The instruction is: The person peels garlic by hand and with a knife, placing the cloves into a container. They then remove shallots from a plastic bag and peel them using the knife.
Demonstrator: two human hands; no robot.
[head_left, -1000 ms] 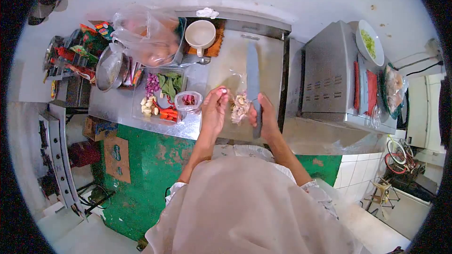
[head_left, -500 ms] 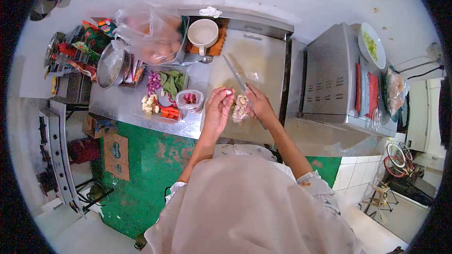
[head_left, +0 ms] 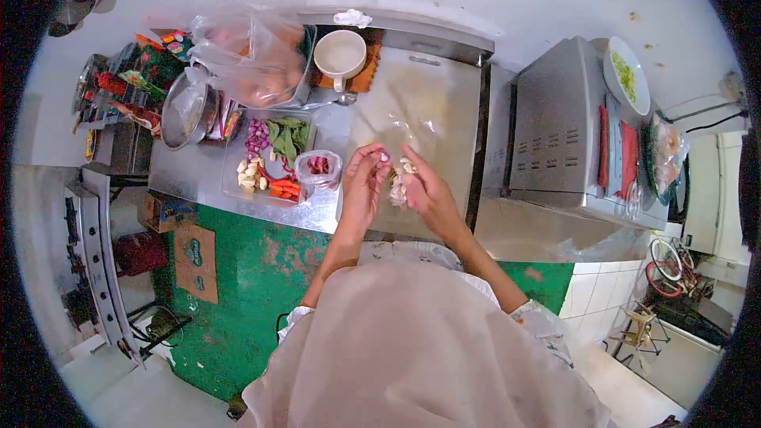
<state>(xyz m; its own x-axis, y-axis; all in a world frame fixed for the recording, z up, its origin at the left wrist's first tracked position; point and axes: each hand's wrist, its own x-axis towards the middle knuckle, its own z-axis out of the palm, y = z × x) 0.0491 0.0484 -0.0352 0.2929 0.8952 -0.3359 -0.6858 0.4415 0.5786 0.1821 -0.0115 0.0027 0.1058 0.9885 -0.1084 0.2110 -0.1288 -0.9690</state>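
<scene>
My left hand (head_left: 363, 190) pinches a small pinkish-white clove (head_left: 384, 157) between thumb and fingertips, over the pale cutting board (head_left: 453, 103). Just to its right is my right hand (head_left: 432, 200), closed round the knife with the index finger stretched forward; the blade is blurred and hard to make out. Between and below the hands lies a small pile of garlic cloves and peel (head_left: 398, 189). A clear tray (head_left: 231, 178) left of the board holds shallots (head_left: 258, 136), green leaves (head_left: 289, 136), peeled garlic (head_left: 250, 174) and cut red chillies (head_left: 284, 189).
A small tub (head_left: 319, 168) with red pieces stands beside the board. Behind are a white cup (head_left: 340, 54), a spoon (head_left: 346, 100) and a large plastic bag (head_left: 254, 59). A metal bowl (head_left: 187, 115) stands left; a metal cabinet (head_left: 547, 123) bearing a plate (head_left: 626, 75) stands right.
My right hand has turned and moved slightly down and left, and the knife blade, plain before, is now hard to see. My left hand has shifted slightly left with the clove.
</scene>
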